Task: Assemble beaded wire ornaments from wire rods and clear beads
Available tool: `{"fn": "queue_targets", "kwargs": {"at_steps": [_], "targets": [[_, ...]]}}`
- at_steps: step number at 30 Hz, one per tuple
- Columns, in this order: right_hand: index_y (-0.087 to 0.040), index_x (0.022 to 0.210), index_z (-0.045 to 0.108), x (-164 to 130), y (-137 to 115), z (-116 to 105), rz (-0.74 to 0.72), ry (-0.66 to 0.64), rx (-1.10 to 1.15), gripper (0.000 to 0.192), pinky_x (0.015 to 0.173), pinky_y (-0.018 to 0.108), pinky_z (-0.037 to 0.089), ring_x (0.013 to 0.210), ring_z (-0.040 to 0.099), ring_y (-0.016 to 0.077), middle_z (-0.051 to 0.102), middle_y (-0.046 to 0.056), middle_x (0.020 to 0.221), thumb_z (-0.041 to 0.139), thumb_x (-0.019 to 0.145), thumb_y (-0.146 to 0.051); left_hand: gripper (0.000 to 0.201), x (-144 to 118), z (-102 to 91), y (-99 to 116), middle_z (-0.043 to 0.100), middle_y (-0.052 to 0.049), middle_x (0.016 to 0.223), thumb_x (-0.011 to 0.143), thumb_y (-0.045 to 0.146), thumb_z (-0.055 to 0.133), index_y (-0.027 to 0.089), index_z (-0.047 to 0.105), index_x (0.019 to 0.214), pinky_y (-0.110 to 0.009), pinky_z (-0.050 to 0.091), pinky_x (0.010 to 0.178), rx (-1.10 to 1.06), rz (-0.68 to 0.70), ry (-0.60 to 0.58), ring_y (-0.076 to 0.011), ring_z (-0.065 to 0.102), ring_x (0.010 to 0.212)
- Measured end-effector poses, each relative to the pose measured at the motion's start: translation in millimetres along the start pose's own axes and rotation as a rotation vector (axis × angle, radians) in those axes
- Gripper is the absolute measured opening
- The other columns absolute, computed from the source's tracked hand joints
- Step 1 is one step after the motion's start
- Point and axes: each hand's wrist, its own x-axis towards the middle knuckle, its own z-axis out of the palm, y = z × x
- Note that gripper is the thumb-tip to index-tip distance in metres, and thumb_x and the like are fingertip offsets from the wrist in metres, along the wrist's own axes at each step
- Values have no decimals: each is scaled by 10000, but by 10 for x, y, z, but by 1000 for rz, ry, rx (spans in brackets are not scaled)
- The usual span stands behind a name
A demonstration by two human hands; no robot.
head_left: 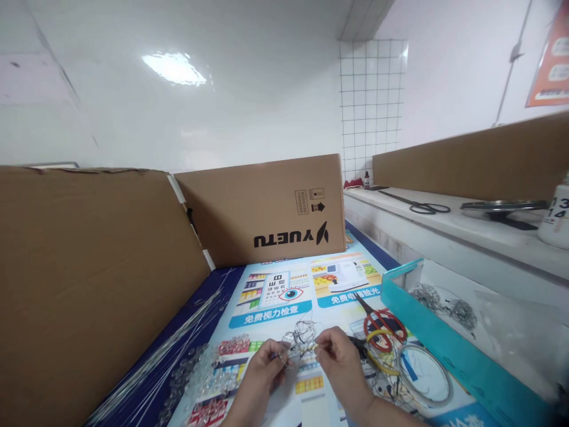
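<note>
Low in the middle of the view, my left hand (263, 367) and my right hand (338, 358) pinch a small tangle of thin wire with clear beads (299, 339) between their fingertips, just above a printed poster (284, 296) lying on the table. The left fingers grip its left end, the right fingers its right end. Clear crystal beads (200, 379) lie scattered to the left of my left hand. Red-handled scissors (383, 325), yellow-handled pliers (377, 356) and a coil of wire (424, 373) lie just right of my right hand.
Cardboard sheets (89, 284) wall the left and a cardboard box (262, 207) stands at the back. Long straight wires (178, 338) lie along the left. A teal tray (427, 320) with wire tangles sits at right. A white ledge (444, 225) holds black scissors (420, 206).
</note>
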Motion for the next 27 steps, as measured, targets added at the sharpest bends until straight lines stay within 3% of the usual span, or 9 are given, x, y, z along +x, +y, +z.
{"fn": "queue_targets", "kwargs": {"at_steps": [8, 23, 27], "targets": [[-194, 771, 569, -3, -33, -7, 26, 22, 62, 135, 619, 247, 432, 682, 541, 160, 572, 8, 733, 500, 694, -107, 241, 9, -19, -23, 592, -2, 880, 636, 260, 725, 166, 503, 638, -176, 319, 424, 40, 2, -25, -71, 540, 543], [-184, 731, 565, 25, -48, -2, 116, 61, 289, 71, 584, 246, 419, 641, 518, 153, 562, 0, 675, 604, 674, -198, 254, 17, -28, 8, 612, 17, 812, 618, 287, 744, 167, 521, 639, -177, 338, 421, 5, 1, 1, -39, 475, 457], [-178, 745, 548, 54, -76, -17, 159, 37, 343, 94, 572, 243, 409, 627, 497, 142, 520, -16, 662, 610, 677, -196, 191, -30, -64, 129, 615, -2, 819, 653, 268, 725, 167, 565, 683, -181, 379, 464, -43, -53, -139, -80, 534, 581]]}}
